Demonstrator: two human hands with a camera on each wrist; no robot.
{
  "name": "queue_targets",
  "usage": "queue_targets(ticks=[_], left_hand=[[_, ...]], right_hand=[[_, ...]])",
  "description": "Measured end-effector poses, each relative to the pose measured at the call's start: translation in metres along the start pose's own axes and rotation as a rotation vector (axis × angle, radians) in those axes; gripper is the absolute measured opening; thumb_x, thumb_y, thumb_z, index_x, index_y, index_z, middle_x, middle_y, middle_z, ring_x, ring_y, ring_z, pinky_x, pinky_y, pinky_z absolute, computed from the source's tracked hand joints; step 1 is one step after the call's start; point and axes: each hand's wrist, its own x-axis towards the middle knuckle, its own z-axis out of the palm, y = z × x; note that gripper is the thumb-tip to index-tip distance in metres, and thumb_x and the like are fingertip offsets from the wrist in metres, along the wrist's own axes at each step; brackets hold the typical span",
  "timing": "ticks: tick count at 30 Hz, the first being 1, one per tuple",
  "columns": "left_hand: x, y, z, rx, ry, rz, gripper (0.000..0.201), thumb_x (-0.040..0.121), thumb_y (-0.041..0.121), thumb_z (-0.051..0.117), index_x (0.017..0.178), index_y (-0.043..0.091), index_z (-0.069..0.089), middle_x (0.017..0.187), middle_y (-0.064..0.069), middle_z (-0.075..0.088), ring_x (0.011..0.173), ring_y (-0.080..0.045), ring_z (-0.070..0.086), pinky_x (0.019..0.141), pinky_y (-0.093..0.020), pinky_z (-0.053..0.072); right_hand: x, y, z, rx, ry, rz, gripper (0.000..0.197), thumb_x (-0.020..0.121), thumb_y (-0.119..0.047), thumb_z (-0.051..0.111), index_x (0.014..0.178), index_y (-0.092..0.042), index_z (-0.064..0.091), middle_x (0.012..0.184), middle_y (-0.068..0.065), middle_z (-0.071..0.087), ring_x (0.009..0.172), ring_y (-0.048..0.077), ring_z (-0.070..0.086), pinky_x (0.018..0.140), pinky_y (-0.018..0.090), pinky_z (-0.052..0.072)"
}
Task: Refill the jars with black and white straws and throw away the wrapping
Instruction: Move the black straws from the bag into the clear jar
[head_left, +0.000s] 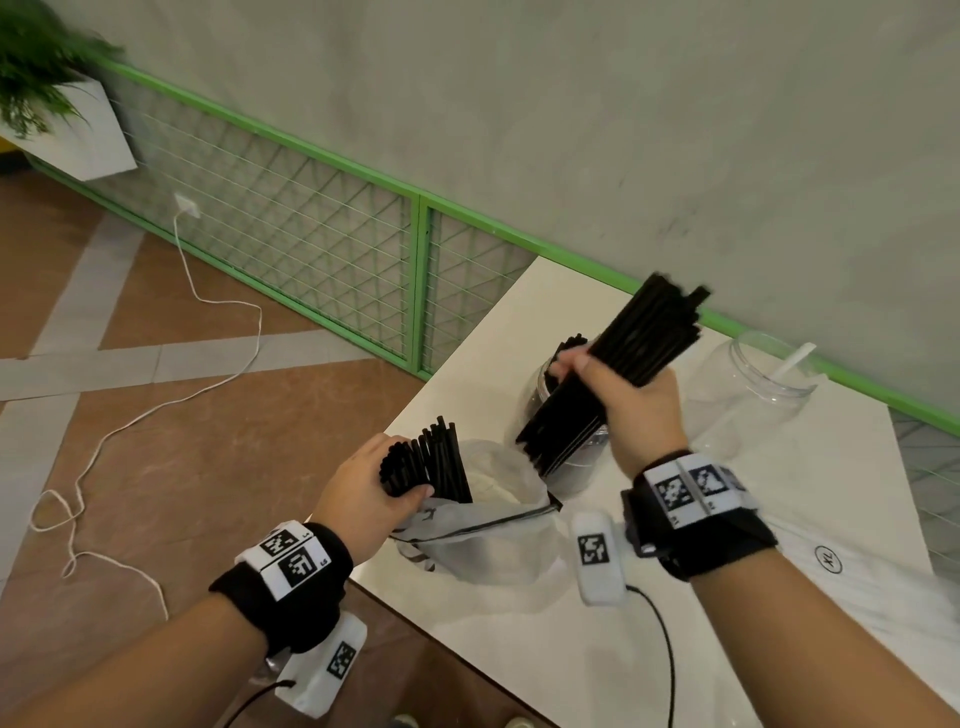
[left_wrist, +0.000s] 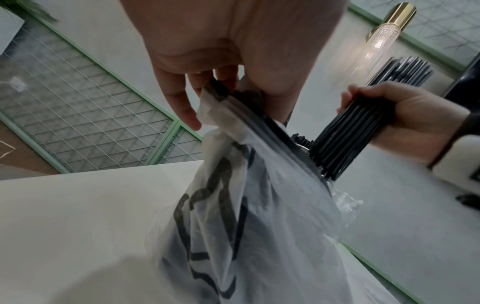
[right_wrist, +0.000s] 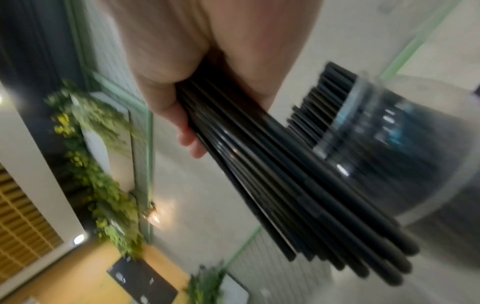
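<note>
Right hand (head_left: 631, 410) grips stiff black straws (head_left: 618, 364); left hand (head_left: 371, 483) holds crinkled bag (head_left: 483, 540).

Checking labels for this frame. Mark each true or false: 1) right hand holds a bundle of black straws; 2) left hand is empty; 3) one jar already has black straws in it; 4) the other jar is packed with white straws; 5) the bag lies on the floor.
1) True: the right hand grips black straws.
2) False: the left hand holds the bag and the straws sticking out of it.
3) True: the dark jar holds black straws.
4) False: the clear jar shows just one white straw.
5) False: the bag is at the table edge, in the left hand.
</note>
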Motion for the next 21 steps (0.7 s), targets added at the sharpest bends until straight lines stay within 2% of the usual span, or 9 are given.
queue_targets(ticks=[3,7,9,12,16,19,21], left_hand=[[0.001,-0.001,0.0,-0.007,0.0,-0.004,0.032,0.074,0.019,0.077,0.081,0.037,0.052,0.088,0.006,0.057,0.082,-0.012,0.057,0.072,-0.035,0.048],[0.003,-0.001,-0.001,-0.011,-0.002,0.0,0.032,0.075,0.018,0.077,0.079,0.037,0.051,0.087,0.007,0.056,0.08,-0.008,0.056,0.068,-0.029,0.043],[0.003,-0.001,-0.001,-0.01,-0.003,0.001,0.032,0.075,0.018,0.077,0.079,0.037,0.051,0.086,0.007,0.056,0.08,-0.006,0.056,0.067,-0.026,0.041],[0.004,-0.001,-0.002,-0.025,-0.004,-0.011,0.032,0.074,0.018,0.077,0.079,0.036,0.051,0.086,0.007,0.056,0.079,-0.006,0.056,0.066,-0.025,0.041],[0.004,-0.001,-0.002,-0.033,-0.008,-0.021,0.031,0.074,0.018,0.077,0.079,0.035,0.052,0.085,0.008,0.056,0.078,-0.005,0.056,0.065,-0.023,0.04],[0.004,0.0,-0.002,-0.041,0.003,-0.023,0.031,0.074,0.017,0.078,0.079,0.035,0.053,0.086,0.007,0.057,0.078,-0.004,0.057,0.065,-0.022,0.04],[0.004,-0.001,-0.002,-0.042,0.002,-0.023,0.03,0.074,0.017,0.078,0.08,0.034,0.053,0.086,0.006,0.057,0.079,-0.005,0.057,0.067,-0.025,0.042]], right_hand=[[0.019,-0.022,-0.015,0.15,0.132,-0.057,0.011,0.084,-0.005,0.064,0.082,-0.013,0.072,0.088,0.011,0.073,0.095,0.032,0.069,0.088,0.043,0.054],[0.038,-0.024,-0.027,0.189,0.224,-0.076,0.019,0.087,0.0,0.06,0.079,-0.014,0.07,0.086,0.009,0.072,0.095,0.032,0.069,0.091,0.046,0.054],[0.045,-0.017,-0.028,0.141,0.227,-0.07,0.018,0.087,0.0,0.061,0.078,-0.014,0.07,0.084,0.009,0.073,0.094,0.031,0.069,0.091,0.047,0.054],[0.053,-0.007,-0.031,0.105,0.214,-0.036,0.007,0.086,-0.002,0.063,0.086,-0.005,0.069,0.084,0.009,0.073,0.092,0.028,0.07,0.087,0.043,0.055],[0.062,-0.005,-0.035,0.083,0.188,-0.042,0.013,0.086,-0.005,0.064,0.079,-0.013,0.072,0.083,0.007,0.073,0.093,0.029,0.07,0.087,0.042,0.054],[0.063,0.001,-0.033,0.075,0.156,-0.025,0.005,0.086,-0.004,0.064,0.089,-0.002,0.068,0.086,0.01,0.072,0.091,0.027,0.071,0.086,0.042,0.055],[0.058,0.011,-0.031,0.024,0.139,0.002,0.004,0.084,-0.005,0.066,0.086,-0.006,0.07,0.088,0.011,0.073,0.093,0.027,0.07,0.09,0.045,0.054]])
